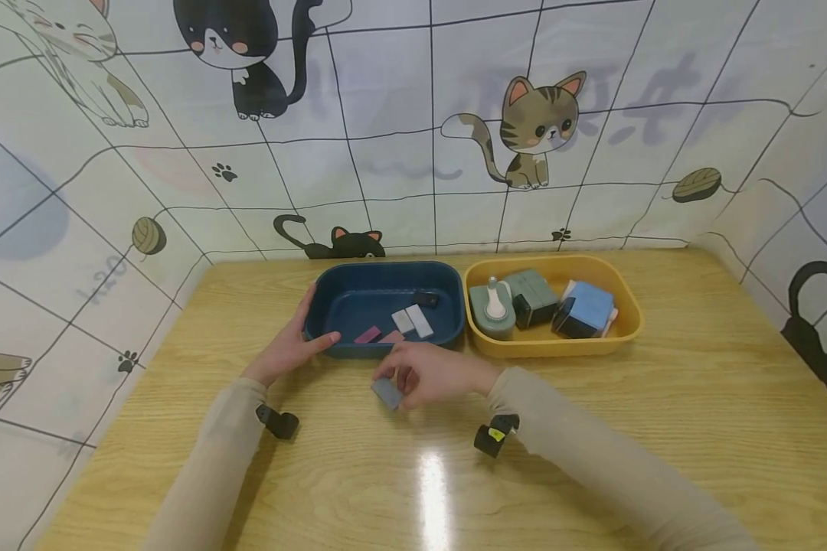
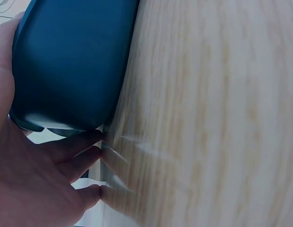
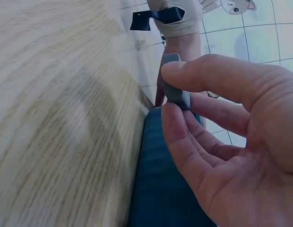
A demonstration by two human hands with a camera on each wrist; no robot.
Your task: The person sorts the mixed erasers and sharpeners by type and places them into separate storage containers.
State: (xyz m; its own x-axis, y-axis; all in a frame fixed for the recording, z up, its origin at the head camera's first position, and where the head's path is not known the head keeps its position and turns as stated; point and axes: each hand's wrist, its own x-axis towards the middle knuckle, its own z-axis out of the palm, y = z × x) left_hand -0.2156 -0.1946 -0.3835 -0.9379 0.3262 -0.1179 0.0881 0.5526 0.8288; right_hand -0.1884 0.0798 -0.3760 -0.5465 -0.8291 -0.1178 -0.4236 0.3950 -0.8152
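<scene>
A small grey rectangular block is pinched in my right hand, just in front of the dark blue tub. In the right wrist view, the thumb lies on one side of the grey block and fingertips on the other. My left hand holds the tub's left end, thumb over the front rim and fingers along the outer wall. Inside the tub lie two white blocks, a magenta piece, a pale pink piece and a black piece.
Right beside the blue tub stands a yellow tub. It holds a green-grey bottle with a white pump, a green box and a blue packet. A cat-print sheet encloses the wooden table behind and at the sides.
</scene>
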